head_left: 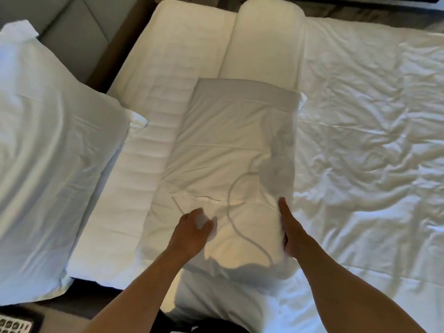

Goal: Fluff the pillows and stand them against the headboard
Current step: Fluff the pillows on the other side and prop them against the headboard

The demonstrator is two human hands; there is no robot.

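A white pillow [223, 169] lies flat on the bed in front of me, on top of other bedding. My left hand [192, 230] pinches a bunch of its case near the close end. My right hand [288, 227] presses flat against the pillow's right edge, thumb up. Two more white pillows lie beyond and beside it: a quilted pillow [153, 111] on the left and a smooth pillow [264, 44] behind. A large white pillow [48, 150] leans at the far left against the grey padded headboard [72, 27].
The rumpled white sheet [372, 140] covers the bed to the right. A dark nightstand with a keypad device [14, 324] shows at the bottom left. A brown gap [120, 44] runs between headboard and mattress.
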